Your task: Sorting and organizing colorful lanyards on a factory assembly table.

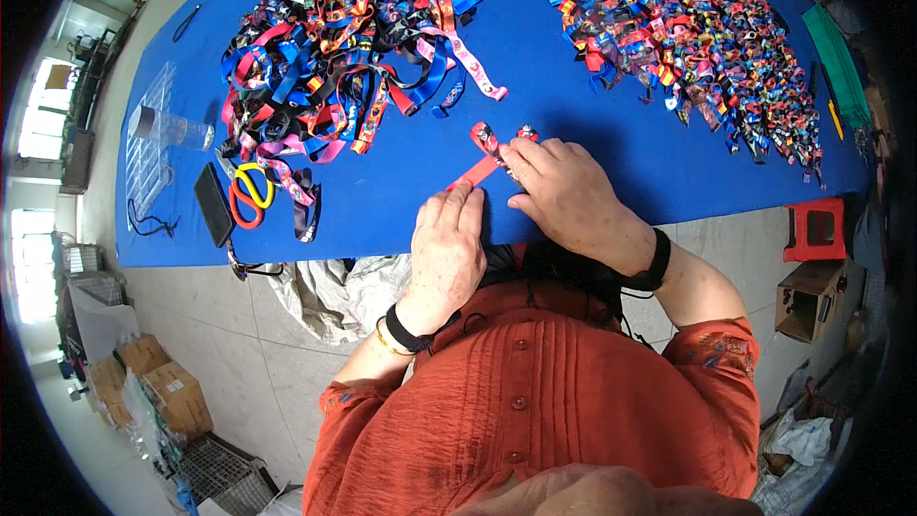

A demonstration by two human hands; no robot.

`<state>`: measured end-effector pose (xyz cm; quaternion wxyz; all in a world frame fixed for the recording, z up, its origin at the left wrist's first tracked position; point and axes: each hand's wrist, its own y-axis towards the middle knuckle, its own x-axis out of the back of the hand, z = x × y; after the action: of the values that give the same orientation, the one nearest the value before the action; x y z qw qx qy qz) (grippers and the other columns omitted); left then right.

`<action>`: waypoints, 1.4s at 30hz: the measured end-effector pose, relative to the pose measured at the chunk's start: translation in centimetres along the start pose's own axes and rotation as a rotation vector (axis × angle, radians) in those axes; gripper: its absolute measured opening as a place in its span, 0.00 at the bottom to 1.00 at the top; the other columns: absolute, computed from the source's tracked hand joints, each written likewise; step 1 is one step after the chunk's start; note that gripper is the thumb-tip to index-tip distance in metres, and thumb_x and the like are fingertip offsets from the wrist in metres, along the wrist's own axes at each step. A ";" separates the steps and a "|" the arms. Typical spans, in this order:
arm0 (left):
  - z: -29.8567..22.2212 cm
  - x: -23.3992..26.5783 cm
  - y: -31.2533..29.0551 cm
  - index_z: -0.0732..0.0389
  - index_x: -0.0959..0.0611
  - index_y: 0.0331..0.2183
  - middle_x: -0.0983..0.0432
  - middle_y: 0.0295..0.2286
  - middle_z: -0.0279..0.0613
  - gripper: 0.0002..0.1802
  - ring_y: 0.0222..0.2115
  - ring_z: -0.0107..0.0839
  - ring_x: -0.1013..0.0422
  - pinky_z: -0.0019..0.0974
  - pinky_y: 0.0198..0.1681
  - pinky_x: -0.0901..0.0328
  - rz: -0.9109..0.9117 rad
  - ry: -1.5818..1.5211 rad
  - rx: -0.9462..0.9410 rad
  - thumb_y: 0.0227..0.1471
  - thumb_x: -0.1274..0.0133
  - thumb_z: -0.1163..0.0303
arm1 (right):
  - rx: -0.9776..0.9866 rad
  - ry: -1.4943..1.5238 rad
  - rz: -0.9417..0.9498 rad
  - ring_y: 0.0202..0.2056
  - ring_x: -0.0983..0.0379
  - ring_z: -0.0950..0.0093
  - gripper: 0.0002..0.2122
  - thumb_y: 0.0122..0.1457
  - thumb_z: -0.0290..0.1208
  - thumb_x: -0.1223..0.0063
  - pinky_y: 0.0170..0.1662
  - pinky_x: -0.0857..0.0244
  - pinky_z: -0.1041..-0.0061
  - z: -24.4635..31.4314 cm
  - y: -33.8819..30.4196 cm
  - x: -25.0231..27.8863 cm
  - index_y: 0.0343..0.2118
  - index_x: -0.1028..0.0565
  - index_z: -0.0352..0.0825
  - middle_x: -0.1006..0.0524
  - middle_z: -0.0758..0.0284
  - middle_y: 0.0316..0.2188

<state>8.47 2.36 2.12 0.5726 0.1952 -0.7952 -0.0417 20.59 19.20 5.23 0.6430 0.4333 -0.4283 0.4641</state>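
A red printed lanyard strap (pixel 475 172) lies crossed over itself near the front edge of the blue table, its plain red side up on one length and patterned loops sticking up beyond. My left hand (pixel 448 238) holds the lower red end under its fingertips, fingers close together. Over the crossing, my right hand (pixel 571 185) grips the patterned part between thumb and bent fingers; what lies beneath its fingers is hidden. Beyond my hands is a tangled heap of colourful lanyard straps (pixel 344 57). At the far right lies a wide spread of small folded printed straps (pixel 688 38).
Left on the blue table (pixel 382 215) are scissors with red and yellow handles (pixel 250 196), a black phone-like slab (pixel 213 204), a clear bottle (pixel 177 129) and a wire rack (pixel 143 182). A red stool (pixel 815 231) and boxes (pixel 177 399) stand on the floor.
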 end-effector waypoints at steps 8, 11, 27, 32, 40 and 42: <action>-1.9 -1.9 3.7 0.67 0.28 0.52 0.28 0.48 0.55 0.32 0.49 0.51 0.32 0.47 0.54 0.37 -0.194 -0.207 -0.035 0.40 0.46 0.84 | 0.066 -0.064 -0.139 0.40 0.32 0.68 0.23 0.48 0.35 0.38 0.41 0.37 0.69 -0.5 -0.1 -1.3 0.47 0.27 0.28 0.28 0.63 0.42; -1.2 -3.4 3.5 0.70 0.31 0.53 0.29 0.49 0.58 0.30 0.50 0.53 0.32 0.49 0.55 0.38 -0.187 -0.140 -0.030 0.46 0.47 0.81 | 0.086 -0.057 -0.161 0.40 0.31 0.67 0.21 0.48 0.32 0.40 0.42 0.37 0.68 -0.5 -0.2 -1.2 0.45 0.27 0.28 0.28 0.61 0.43; -1.2 -3.9 2.7 0.68 0.29 0.55 0.33 0.54 0.57 0.28 0.57 0.48 0.37 0.52 0.61 0.45 -0.093 0.020 -0.044 0.51 0.48 0.73 | 0.074 0.108 -0.111 0.47 0.32 0.59 0.20 0.51 0.26 0.43 0.51 0.37 0.62 -0.5 -2.6 0.3 0.47 0.30 0.29 0.29 0.56 0.47; -1.1 -4.3 2.5 0.71 0.30 0.55 0.36 0.55 0.61 0.31 0.58 0.51 0.39 0.54 0.63 0.48 -0.074 0.011 -0.045 0.47 0.50 0.73 | 0.064 0.088 -0.068 0.46 0.31 0.60 0.16 0.50 0.25 0.43 0.49 0.36 0.62 0.0 -2.9 0.9 0.43 0.29 0.29 0.28 0.57 0.44; -1.2 -4.4 2.6 0.67 0.25 0.51 0.33 0.54 0.57 0.24 0.56 0.49 0.37 0.53 0.60 0.44 -0.078 0.064 -0.048 0.50 0.48 0.72 | 0.055 0.088 -0.062 0.43 0.29 0.59 0.14 0.49 0.24 0.43 0.49 0.36 0.62 0.1 -4.4 1.0 0.40 0.27 0.28 0.27 0.56 0.41; -1.1 -4.4 2.7 0.67 0.25 0.50 0.33 0.54 0.57 0.24 0.56 0.49 0.36 0.53 0.60 0.43 -0.087 0.061 -0.051 0.50 0.48 0.72 | 0.051 0.082 -0.087 0.43 0.29 0.59 0.12 0.51 0.25 0.43 0.48 0.36 0.63 0.0 -4.6 1.2 0.39 0.27 0.30 0.26 0.57 0.41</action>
<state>10.01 6.56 -0.64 0.5990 0.2160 -0.7669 -0.0807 25.27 18.59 5.61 0.6683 0.4481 -0.3706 0.4639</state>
